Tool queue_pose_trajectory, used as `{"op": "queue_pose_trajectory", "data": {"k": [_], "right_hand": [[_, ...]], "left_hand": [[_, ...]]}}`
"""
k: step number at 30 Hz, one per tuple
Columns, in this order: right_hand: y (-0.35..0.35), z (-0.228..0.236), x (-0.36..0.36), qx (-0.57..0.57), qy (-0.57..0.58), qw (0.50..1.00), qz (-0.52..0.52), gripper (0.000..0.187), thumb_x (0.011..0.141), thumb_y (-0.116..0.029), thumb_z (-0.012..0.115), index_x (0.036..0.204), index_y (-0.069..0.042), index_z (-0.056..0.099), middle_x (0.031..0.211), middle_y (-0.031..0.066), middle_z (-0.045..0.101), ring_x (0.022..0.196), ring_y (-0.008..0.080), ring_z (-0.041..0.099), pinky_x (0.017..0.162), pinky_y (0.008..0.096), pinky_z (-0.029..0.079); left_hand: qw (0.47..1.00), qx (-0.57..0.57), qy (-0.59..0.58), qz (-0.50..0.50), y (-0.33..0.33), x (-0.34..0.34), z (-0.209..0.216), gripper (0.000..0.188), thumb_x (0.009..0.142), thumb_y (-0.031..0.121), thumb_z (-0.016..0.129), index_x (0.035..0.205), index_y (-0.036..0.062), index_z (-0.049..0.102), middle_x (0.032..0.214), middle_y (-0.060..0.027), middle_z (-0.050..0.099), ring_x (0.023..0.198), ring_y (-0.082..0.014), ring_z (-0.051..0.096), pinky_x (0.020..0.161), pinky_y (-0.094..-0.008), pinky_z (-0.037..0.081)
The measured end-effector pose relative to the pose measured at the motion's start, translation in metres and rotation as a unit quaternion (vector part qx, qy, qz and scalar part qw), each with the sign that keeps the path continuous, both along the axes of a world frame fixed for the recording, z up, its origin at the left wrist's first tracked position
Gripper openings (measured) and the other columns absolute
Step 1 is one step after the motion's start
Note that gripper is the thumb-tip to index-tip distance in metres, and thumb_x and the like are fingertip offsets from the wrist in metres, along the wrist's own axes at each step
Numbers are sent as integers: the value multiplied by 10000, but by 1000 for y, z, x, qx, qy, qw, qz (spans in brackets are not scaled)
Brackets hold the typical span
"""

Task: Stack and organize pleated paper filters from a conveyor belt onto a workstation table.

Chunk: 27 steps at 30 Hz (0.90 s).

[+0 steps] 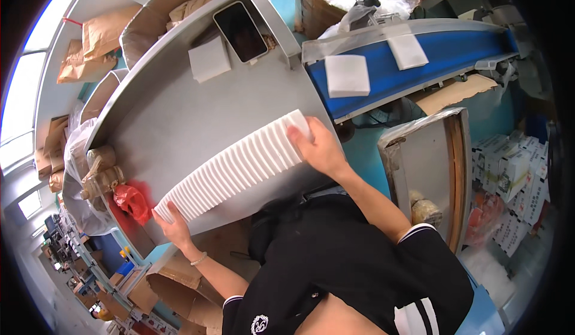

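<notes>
A long row of white folded paper napkin stacks (233,164), pressed side by side, stretches between my two hands over the grey metal table (150,113). At its left end, my left hand (173,224) is closed on the outermost stack. My right hand (320,146) grips the opposite end, with the thumb on the near face and the fingers partly hidden behind. Whether the row rests on the tabletop or is lifted, I cannot tell. Two more white napkin stacks, one nearer (347,76) and one farther (407,50), lie apart on the blue conveyor belt (374,65).
A phone (241,32) and a white napkin stack (209,59) lie at the table's far end, inside its raised metal rim. Red plastic (133,203) sits by the left corner. An open cardboard box (185,287) stands below left; a framed panel (422,167) stands right.
</notes>
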State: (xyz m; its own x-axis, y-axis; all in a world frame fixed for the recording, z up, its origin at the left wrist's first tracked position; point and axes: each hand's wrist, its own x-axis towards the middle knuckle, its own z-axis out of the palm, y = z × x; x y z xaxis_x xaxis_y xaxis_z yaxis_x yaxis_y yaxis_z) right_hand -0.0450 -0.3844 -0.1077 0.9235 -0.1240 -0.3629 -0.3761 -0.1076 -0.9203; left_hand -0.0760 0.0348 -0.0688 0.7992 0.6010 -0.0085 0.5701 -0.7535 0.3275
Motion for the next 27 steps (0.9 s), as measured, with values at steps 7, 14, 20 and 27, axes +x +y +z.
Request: {"op": "queue_pose_trajectory", "data": {"k": [7, 14, 20, 27], "right_hand": [[-35, -2, -5, 302, 180, 935, -41, 434, 940, -203, 642, 1299, 17, 539, 1200, 91, 630, 1109, 171, 594, 955, 315, 463], [-46, -19, -8, 253, 119, 941, -191, 333, 985, -219, 585, 1230, 2, 538, 1121, 69, 635, 992, 152, 620, 866, 297, 503], [-18, 2, 2, 106, 71, 991, -43, 449, 966, -301, 620, 1297, -12, 530, 1163, 54, 610, 1052, 139, 572, 931, 290, 449], [-53, -5, -13, 285, 192, 931, -123, 371, 964, -223, 608, 1258, -6, 545, 1094, 44, 644, 975, 125, 622, 801, 275, 501]], "left_hand": [[1000, -19, -2, -9, 10, 3, -2, 943, 888, 662, 526, 1484, -23, 271, 1446, -291, 405, 1350, -412, 395, 1108, -424, 317], [999, -15, -18, -44, 1, 7, -12, 904, 921, 616, 519, 1473, -57, 273, 1461, -281, 389, 1367, -385, 379, 1119, -403, 298], [996, -56, -31, -55, -18, 17, -11, 923, 935, 583, 524, 1482, -87, 201, 1518, -287, 276, 1417, -369, 288, 1159, -400, 225], [997, -50, -32, -49, -12, 15, -11, 891, 947, 574, 510, 1481, -78, 219, 1516, -271, 296, 1417, -352, 295, 1160, -389, 224]]}}
